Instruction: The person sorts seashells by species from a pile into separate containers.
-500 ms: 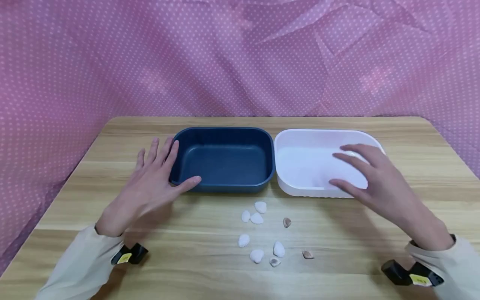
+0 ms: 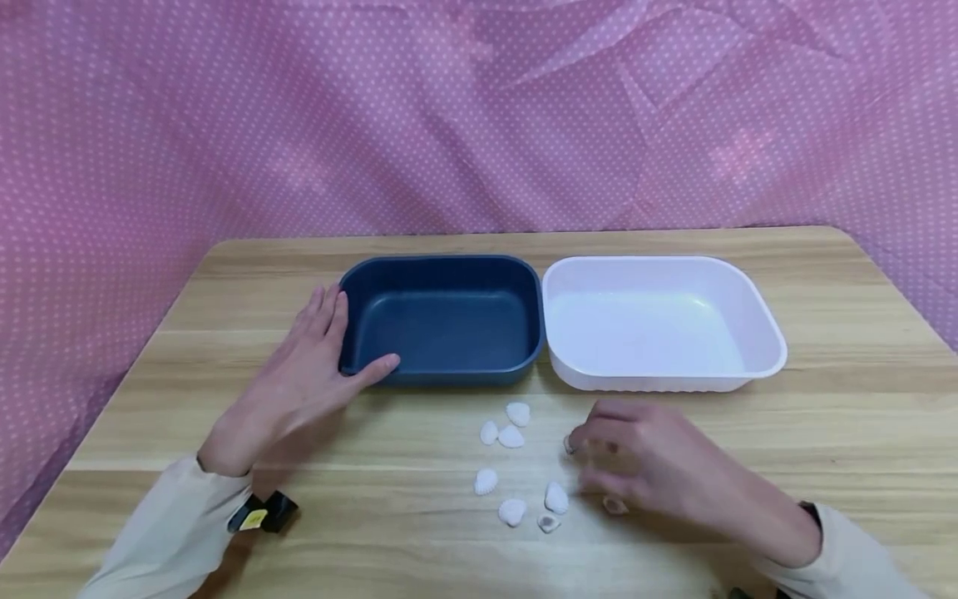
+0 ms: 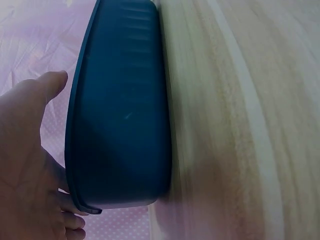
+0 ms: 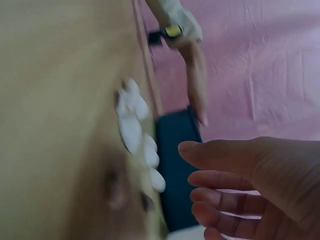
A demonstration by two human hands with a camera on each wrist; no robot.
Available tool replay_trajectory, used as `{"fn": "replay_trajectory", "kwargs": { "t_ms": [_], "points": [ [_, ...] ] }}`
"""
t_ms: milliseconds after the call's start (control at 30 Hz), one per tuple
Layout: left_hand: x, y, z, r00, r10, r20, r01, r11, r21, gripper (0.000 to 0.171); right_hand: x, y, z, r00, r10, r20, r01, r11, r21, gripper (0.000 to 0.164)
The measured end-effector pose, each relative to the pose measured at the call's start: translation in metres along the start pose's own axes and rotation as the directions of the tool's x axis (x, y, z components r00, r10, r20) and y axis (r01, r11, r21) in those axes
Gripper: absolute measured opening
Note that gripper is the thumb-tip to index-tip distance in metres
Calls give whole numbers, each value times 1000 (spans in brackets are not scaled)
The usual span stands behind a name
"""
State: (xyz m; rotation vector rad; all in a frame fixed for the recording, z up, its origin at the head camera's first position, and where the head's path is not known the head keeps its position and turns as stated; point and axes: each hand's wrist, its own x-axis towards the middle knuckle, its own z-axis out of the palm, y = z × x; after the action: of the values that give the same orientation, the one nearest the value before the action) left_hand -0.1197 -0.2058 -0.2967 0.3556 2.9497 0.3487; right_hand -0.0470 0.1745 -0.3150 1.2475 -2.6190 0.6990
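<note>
My left hand (image 2: 303, 366) rests at the left end of a dark blue tray (image 2: 441, 373), thumb over its front rim and fingers along its side. The left wrist view has the tray's outer wall (image 3: 120, 110) close beside that hand. My right hand (image 2: 651, 457), slightly blurred, hovers low over two brownish seashells with fingers apart. One brown shell (image 2: 570, 445) shows at the fingertips, the other brown shell (image 2: 615, 505) below the thumb. In the right wrist view nothing lies between thumb and fingers (image 4: 205, 195). Several white seashells (image 2: 512, 512) lie left of that hand.
A white tray (image 2: 666, 383) stands right of the blue one, their ends nearly touching. Both sit toward the back of a wooden table (image 2: 389, 532). A pink dotted cloth (image 2: 479, 116) hangs behind. One shell (image 2: 549, 522) near the front has a dark patch.
My right hand has come down and left, from over the white tray to the brown shells. The left hand has barely shifted, its fingers now closer together by the blue tray.
</note>
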Motion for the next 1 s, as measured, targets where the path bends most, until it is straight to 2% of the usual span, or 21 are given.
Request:
{"fn": "replay_trajectory", "kwargs": {
  "t_ms": [167,267,433,767,1000],
  "points": [
    [1,-1,0,1000,-9,-12,9,1000,-17,109,1,-13,11,987,88,136,-95,994,49,25],
    [3,-2,1,1000,-13,-14,13,1000,-12,108,1,-15,16,974,125,186,-138,989,56,25],
    [4,0,4,999,-29,-18,29,1000,-11,109,0,-18,23,969,139,202,-152,987,50,24],
    [6,3,3,1000,-22,-8,22,1000,-17,107,1,-16,28,967,128,219,-149,985,82,20],
    [7,2,4,999,-35,-1,35,999,-22,107,5,-17,29,946,156,283,-199,971,129,22]
  ]
}}
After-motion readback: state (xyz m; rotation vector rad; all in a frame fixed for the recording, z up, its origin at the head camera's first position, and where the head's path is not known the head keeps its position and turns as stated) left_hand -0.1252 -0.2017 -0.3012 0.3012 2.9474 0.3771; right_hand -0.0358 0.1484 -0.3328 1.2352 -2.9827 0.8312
